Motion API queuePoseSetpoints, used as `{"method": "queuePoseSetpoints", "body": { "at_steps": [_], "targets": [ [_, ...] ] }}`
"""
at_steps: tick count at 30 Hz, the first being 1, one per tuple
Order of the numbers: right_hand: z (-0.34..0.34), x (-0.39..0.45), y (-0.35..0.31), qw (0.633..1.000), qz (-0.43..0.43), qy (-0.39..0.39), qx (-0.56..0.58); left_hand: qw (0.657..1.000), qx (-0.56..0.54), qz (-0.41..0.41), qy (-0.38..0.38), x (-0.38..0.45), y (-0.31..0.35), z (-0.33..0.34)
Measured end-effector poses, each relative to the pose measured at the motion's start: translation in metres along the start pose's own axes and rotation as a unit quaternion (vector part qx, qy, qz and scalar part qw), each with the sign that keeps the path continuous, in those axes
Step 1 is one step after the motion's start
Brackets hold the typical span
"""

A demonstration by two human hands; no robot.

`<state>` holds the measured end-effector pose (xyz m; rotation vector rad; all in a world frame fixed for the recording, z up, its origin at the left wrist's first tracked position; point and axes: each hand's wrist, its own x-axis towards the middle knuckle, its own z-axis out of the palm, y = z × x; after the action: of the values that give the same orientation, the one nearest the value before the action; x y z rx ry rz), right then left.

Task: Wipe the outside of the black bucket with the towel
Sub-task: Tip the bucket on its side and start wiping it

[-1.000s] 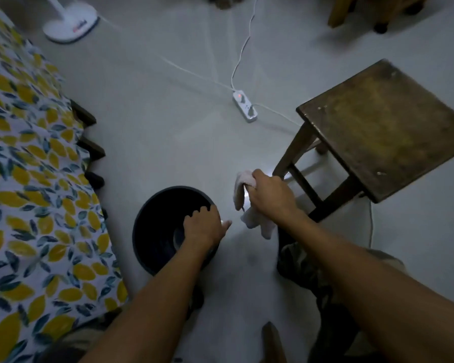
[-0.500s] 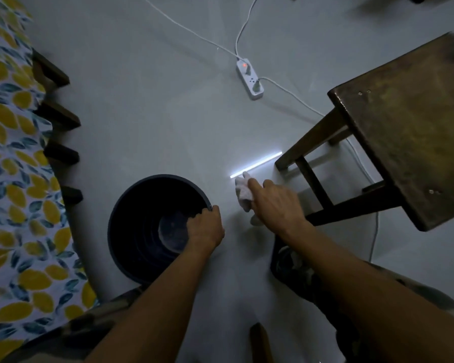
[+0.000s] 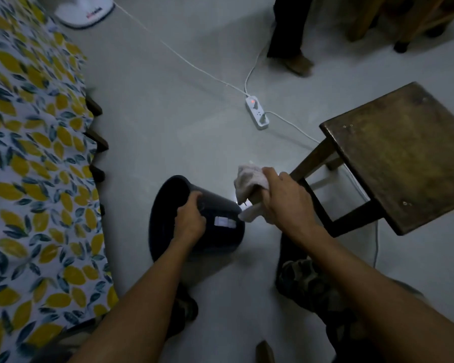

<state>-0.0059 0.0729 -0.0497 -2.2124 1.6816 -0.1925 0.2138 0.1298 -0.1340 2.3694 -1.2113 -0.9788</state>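
Gripping the tipped bucket (image 3: pixel 220 231) rim, left hand (image 3: pixel 190 222) (fingertips hidden inside).

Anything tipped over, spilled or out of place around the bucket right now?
Only the round black plastic bucket is off upright, tilted with its mouth toward the bed, but the left hand grips its rim, so this looks deliberate. The right hand holds the crumpled white towel. No spill visible.

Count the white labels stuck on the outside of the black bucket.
2: a pair of small white rectangular labels, one beside the other, on the tilted black plastic bucket's side wall, just right of the left hand. Others may be hidden on the far side.
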Motion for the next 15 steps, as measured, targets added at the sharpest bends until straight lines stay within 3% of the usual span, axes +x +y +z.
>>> {"method": "queuePoseSetpoints", "body": {
  "at_steps": [5, 8, 13, 15],
  "targets": [
    [-0.016, 0.001, -0.006, 0.987, 0.038, 0.058, 0.147, 0.987, -0.143, -0.058, 0.051, 0.007, -0.026, 0.0],
    [-0.007, 0.002, -0.009, 0.977, 0.07, 0.017, 0.203, 0.979, -0.189, -0.064, 0.036, 0.009, -0.035, 0.013],
    [0.021, -0.004, -0.008, 0.961, 0.106, -0.059, 0.247, 0.982, -0.158, -0.078, 0.069, 0.018, -0.052, 0.027],
    [0.037, -0.001, -0.009, 0.957, 0.134, -0.094, 0.24, 0.991, -0.108, -0.079, 0.031, 0.027, -0.066, 0.025]
  ]
}}
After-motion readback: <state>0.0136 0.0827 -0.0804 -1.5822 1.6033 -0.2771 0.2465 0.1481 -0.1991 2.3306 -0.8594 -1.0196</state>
